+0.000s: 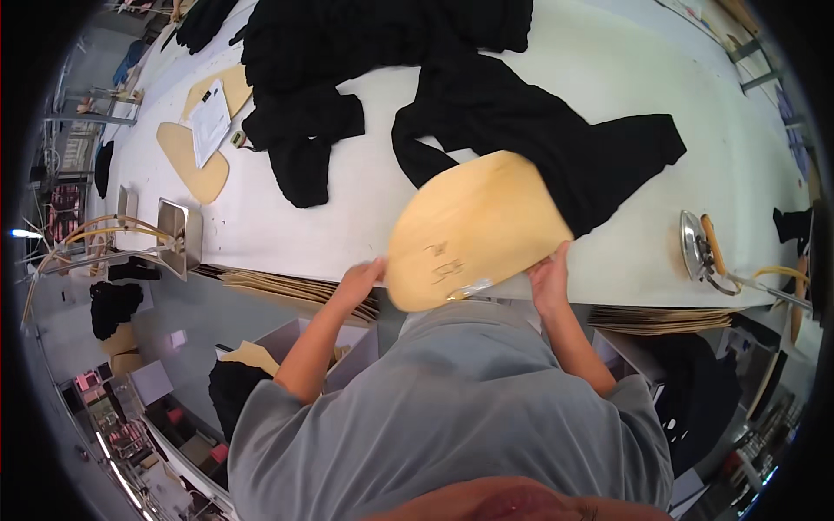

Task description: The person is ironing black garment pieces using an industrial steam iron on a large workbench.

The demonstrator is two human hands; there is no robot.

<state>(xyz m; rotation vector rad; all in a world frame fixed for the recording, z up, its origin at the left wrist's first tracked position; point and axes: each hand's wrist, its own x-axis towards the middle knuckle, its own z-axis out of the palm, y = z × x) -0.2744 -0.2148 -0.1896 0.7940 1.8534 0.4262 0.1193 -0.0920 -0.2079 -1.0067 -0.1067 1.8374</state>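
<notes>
A tan rounded board (473,230) with handwritten marks tilts over the table's near edge. My left hand (365,280) grips its left edge, the fingers partly hidden behind it. At its lower right corner, my right hand (550,276) is closed on the edge with the thumb up. Beyond the board lies a black knit garment (556,130), spread on the white table (330,239) and meeting the board's right edge. Whether any of the board reaches inside the garment cannot be made out. A strip of clear tape shines on the board's near edge.
An iron (695,243) stands at the right. More black garments (313,43) cover the table's far side. Left lie tan boards (191,165), white papers (208,126) and a tape measure (238,139). A metal holder (181,234) sits at the left edge; stacked boards (287,289) lie underneath.
</notes>
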